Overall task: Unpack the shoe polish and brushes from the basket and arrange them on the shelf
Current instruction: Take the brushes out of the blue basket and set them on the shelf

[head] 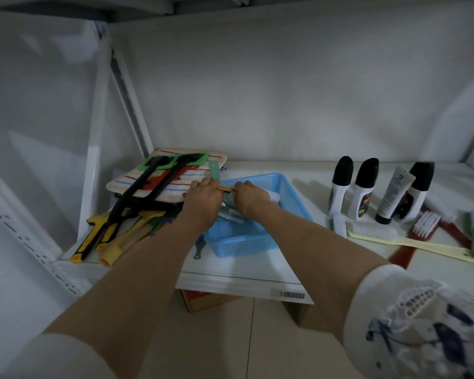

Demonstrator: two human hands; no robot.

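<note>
A blue perforated basket sits in the middle of the white shelf. Both my hands are over its left half. My left hand is closed on a green-handled brush whose handle sticks up behind my fingers. My right hand is closed on brushes in the basket; a yellow handle spans between the two hands, and white bristles show below them. To the right stand three shoe polish bottles with black caps and a tube. Several brushes lie in front of them.
At the left of the shelf is a pile of long-handled tools with yellow and black handles under a striped pad. The shelf's upright post stands left of it. A cardboard box sits on the floor below.
</note>
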